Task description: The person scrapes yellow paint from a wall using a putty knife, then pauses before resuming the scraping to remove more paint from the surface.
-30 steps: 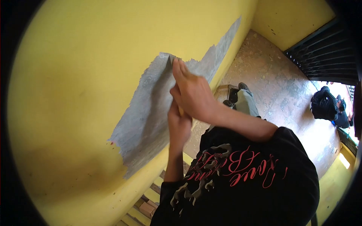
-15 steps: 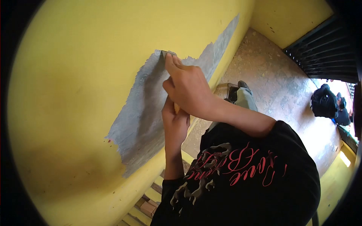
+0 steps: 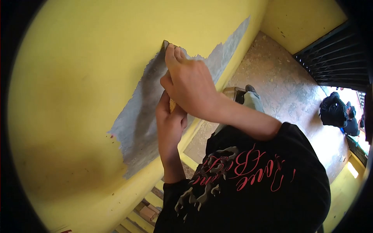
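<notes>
My right hand is closed around a scraper, its fingertips pressed along the metal blade. The blade touches the yellow wall at the upper border of a bare grey patch. Lower down, my left hand grips the scraper too, just beneath my right. A bit of yellowish handle shows between the hands; most of it is hidden by fingers.
To the right lies a stained floor, with my shoe on it. A dark metal gate stands at upper right, a black bag below. Slats and a reddish block appear at the bottom.
Both hands and the scraper have moved up and slightly left along the wall. The blade's corner now stands out farther past the patch's upper edge.
</notes>
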Motion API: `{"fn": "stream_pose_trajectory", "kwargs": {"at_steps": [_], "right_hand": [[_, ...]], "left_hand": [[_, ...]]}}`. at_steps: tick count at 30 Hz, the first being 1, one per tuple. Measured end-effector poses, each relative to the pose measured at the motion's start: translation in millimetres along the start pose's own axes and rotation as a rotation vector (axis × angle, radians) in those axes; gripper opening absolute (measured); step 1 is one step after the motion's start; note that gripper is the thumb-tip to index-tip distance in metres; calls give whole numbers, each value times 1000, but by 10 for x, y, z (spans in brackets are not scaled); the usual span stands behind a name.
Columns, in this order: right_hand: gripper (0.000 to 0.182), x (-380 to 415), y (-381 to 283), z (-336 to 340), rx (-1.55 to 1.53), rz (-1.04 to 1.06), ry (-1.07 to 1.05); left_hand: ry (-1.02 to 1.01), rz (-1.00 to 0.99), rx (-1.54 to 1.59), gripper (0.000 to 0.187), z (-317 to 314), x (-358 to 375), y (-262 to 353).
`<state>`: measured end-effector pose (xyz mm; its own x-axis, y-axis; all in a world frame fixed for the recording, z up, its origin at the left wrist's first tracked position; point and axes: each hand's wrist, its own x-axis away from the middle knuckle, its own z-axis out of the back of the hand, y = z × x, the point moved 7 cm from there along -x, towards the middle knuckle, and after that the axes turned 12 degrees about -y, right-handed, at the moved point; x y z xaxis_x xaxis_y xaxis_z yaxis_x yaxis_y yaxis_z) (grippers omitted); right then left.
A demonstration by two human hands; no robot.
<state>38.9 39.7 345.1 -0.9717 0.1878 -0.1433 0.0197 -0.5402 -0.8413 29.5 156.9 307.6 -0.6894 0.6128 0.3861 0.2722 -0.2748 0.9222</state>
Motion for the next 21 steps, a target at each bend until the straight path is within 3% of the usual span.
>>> {"fn": "stream_pose_trajectory", "kwargs": {"at_steps": [2, 3, 5, 6, 8, 10, 11, 13, 15, 16, 17, 18, 20, 21], "right_hand": [[55, 113, -56, 2, 68, 149, 254], [55, 72, -33, 46, 71, 161, 267], [57, -12, 143, -17, -50, -3, 28], [57, 24, 157, -110, -55, -13, 19], [56, 60, 127, -107, 35, 86, 292], [55, 123, 147, -96, 23, 134, 293], [55, 81, 238, -122, -26, 58, 215], [55, 90, 407, -285, -83, -42, 122], [56, 81, 459, -283, 71, 102, 426], [56, 100, 511, -285, 72, 108, 434], [55, 123, 632, -341, 9, 23, 309], [54, 140, 732, -410, -51, -61, 188], [53, 90, 681, -271, -95, -69, 210], [53, 83, 576, -245, -74, -17, 239]], "left_hand": [[201, -135, 80, 28, -48, -22, -129], [122, -71, 101, 32, -176, 51, -137], [9, 9, 59, 36, 80, -93, -26], [-89, 98, 37, 40, 114, -96, -69], [-47, 51, 27, 39, 25, -70, -209], [146, -58, -26, 32, -96, -39, -360], [146, -122, 86, 28, -67, -105, -429], [114, -9, 60, 29, 46, -291, -528], [89, 82, 39, 30, 56, -387, -738], [65, -6, -293, 28, -7, -439, -808], [44, -90, -626, 27, -131, -429, -784], [40, -98, -634, 27, -182, -393, -819], [181, -303, -505, 21, -187, -357, -644], [206, -276, -397, 21, -148, -331, -658]]}}
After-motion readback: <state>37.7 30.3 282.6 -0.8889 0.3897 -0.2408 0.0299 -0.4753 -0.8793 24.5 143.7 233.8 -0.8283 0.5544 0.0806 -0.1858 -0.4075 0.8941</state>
